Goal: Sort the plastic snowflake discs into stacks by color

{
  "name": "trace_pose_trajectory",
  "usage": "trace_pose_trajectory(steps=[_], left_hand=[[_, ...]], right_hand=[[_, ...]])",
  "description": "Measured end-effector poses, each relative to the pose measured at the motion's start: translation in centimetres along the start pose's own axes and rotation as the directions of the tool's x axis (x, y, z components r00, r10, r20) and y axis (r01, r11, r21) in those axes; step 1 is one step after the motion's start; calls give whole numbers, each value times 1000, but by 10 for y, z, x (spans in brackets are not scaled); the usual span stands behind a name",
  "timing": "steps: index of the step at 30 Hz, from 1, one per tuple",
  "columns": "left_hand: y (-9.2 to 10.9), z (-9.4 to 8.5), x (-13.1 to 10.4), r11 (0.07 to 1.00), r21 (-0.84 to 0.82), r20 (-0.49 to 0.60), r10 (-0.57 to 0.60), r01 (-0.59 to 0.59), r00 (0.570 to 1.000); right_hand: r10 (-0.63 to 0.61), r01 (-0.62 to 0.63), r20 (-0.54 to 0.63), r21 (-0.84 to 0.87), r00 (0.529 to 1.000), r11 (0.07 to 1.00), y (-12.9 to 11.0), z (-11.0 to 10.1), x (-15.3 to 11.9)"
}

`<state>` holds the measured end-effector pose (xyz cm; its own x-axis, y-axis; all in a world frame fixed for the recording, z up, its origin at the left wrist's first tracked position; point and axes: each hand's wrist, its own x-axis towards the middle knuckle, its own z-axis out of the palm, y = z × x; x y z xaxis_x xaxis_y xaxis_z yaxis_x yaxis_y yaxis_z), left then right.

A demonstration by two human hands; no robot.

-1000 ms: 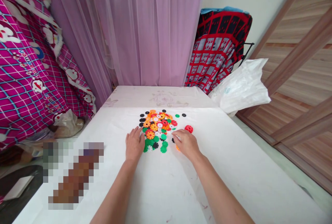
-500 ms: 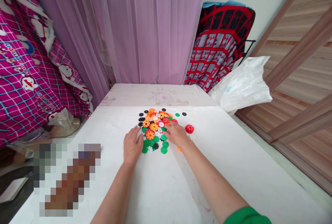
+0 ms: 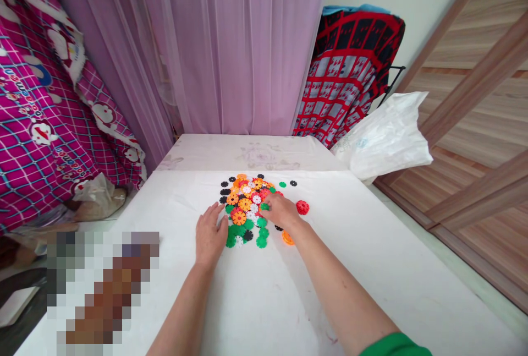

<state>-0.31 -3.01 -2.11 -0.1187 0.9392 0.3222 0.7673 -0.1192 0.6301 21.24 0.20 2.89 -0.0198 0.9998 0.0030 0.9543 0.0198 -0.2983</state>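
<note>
A loose heap of plastic snowflake discs in several colours lies on the white cloth, with orange discs (image 3: 245, 204) in its middle and green discs (image 3: 235, 232) along its near side. My left hand (image 3: 211, 230) rests at the heap's left edge, fingers apart and holding nothing. On the opposite side, my right hand (image 3: 282, 214) pinches a green snowflake disc (image 3: 265, 207) between thumb and fingers. Red discs (image 3: 302, 207) and a small pile of orange discs (image 3: 288, 237) lie just right of that hand.
White cloth covers the table (image 3: 371, 268). A white plastic bag (image 3: 383, 138) stands past the right edge, beside a red-and-black checked cloth (image 3: 342, 70). Purple curtains (image 3: 243, 42) hang behind. A blurred-out object (image 3: 111, 290) lies at the front left.
My right hand has lifted slightly and a green disc now shows between its fingertips. My left hand stays almost where it was. The view has shifted a little.
</note>
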Motion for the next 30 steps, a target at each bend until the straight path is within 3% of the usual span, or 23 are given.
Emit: trace_pose_trajectory(steps=[6, 10, 18, 30], left_hand=[[-3, 3, -1, 1000, -6, -24, 10, -11, 1000], [-9, 7, 1, 1000, -11, -46, 17, -18, 999], [-18, 9, 5, 997, -47, -70, 52, -56, 996], [-22, 10, 5, 997, -35, -84, 63, -66, 995]], right_hand=[[149, -150, -92, -2, 985, 989, 50, -29, 19], [214, -217, -57, -65, 975, 974, 71, -37, 50], [179, -172, 30, -161, 983, 972, 74, -25, 84], [130, -119, 76, -137, 989, 983, 78, -27, 87]])
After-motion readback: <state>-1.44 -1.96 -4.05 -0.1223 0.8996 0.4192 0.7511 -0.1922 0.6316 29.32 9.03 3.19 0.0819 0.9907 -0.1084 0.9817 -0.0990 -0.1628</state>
